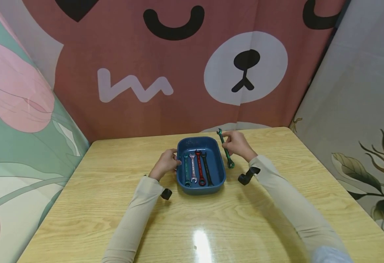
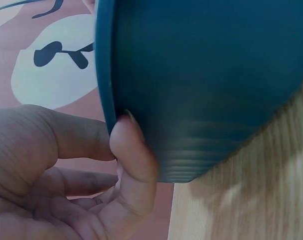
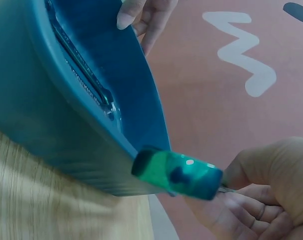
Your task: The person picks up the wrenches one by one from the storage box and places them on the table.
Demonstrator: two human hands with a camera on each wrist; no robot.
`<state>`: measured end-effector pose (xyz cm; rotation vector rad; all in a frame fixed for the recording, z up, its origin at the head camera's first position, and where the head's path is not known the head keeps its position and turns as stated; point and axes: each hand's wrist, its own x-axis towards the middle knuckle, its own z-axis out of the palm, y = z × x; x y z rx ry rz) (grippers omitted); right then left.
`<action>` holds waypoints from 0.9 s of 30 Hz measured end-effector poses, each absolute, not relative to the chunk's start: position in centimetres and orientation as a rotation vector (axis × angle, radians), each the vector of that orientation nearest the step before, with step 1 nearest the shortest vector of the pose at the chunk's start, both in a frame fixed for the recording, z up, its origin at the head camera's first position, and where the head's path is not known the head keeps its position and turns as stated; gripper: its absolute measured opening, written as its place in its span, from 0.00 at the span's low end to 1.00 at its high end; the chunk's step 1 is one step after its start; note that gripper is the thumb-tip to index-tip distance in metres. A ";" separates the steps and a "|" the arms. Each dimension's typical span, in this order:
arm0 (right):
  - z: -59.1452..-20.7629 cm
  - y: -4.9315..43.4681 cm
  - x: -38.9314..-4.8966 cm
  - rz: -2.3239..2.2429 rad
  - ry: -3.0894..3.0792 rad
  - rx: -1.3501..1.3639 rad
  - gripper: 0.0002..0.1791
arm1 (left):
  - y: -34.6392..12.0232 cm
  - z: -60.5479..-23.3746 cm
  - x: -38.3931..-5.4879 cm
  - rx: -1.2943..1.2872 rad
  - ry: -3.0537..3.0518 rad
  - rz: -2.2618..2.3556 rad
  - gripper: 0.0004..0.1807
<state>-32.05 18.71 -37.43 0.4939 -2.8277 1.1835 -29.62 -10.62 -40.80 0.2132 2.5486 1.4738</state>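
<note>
A blue plastic tub (image 1: 215,171) stands on the table. Inside it, side by side, lie a green wrench (image 1: 187,170), a silver wrench (image 1: 193,168), a red wrench (image 1: 199,168) and a dark wrench (image 1: 207,170). My left hand (image 1: 166,164) pinches the tub's left rim between thumb and fingers; in the left wrist view the thumb (image 2: 134,150) lies against the outer wall. Just past the right rim, my right hand (image 1: 239,143) holds another green wrench (image 1: 229,160) by its middle. Its ring end looms close in the right wrist view.
The wooden table (image 1: 113,204) extends around the tub. Behind its far edge hangs a cloth (image 1: 185,117) printed with a bear's face. Flowered cloths stand at left and right. Black camera mounts (image 1: 248,176) sit on both wrists.
</note>
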 end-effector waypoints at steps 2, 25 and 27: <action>-37.4 18.8 -32.0 1.194 -2.827 0.481 0.26 | -10.6 -40.7 -29.6 0.216 2.545 1.478 0.33; -38.7 20.2 -31.5 1.248 -2.835 0.451 0.26 | -10.7 -40.5 -29.4 0.206 2.553 1.460 0.33; -38.9 20.4 -31.5 1.253 -2.837 0.436 0.27 | -10.7 -40.5 -29.5 0.214 2.553 1.463 0.33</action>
